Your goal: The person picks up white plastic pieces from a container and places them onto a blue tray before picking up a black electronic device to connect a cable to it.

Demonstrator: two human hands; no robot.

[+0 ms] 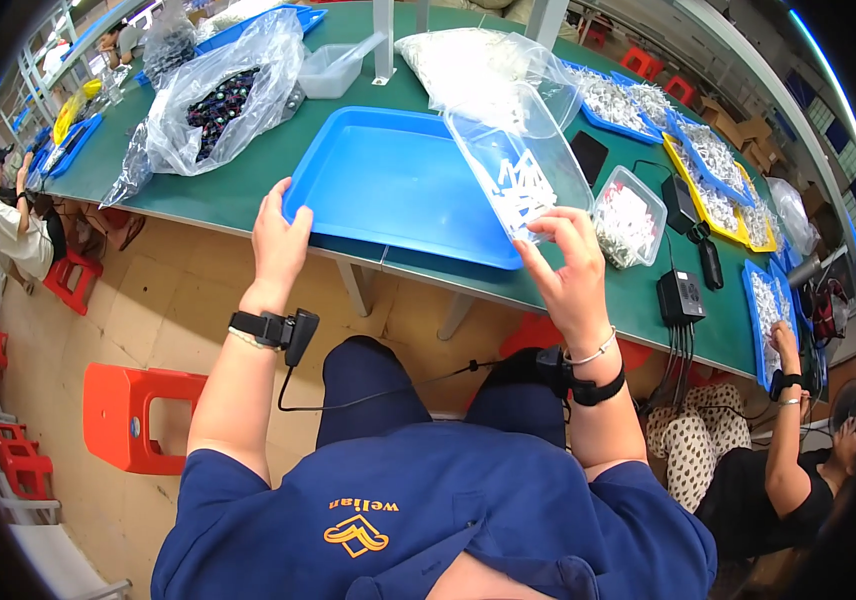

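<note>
My left hand (280, 238) grips the near left corner of a shallow blue tray (378, 180), thumb over the rim. The tray lies at the table's front edge with nothing on its visible floor. A clear plastic box (483, 150) tilts over the tray's right side. Small white plastic pieces (523, 190) have gathered toward its near end. My right hand (573, 255) is closed at that end, thumb and fingers pinching the box's edge; whether a piece is also between the fingertips is hard to see. Both wrists wear black straps with small devices.
Another clear box (630, 215) of white pieces stands right of my right hand. Behind are bags of dark parts (223, 110) and white parts (468, 65). Loaded trays (718, 190), a black cabled device (681, 298) and a co-worker's hand (783, 340) are at the right. A red stool (138, 415) stands left.
</note>
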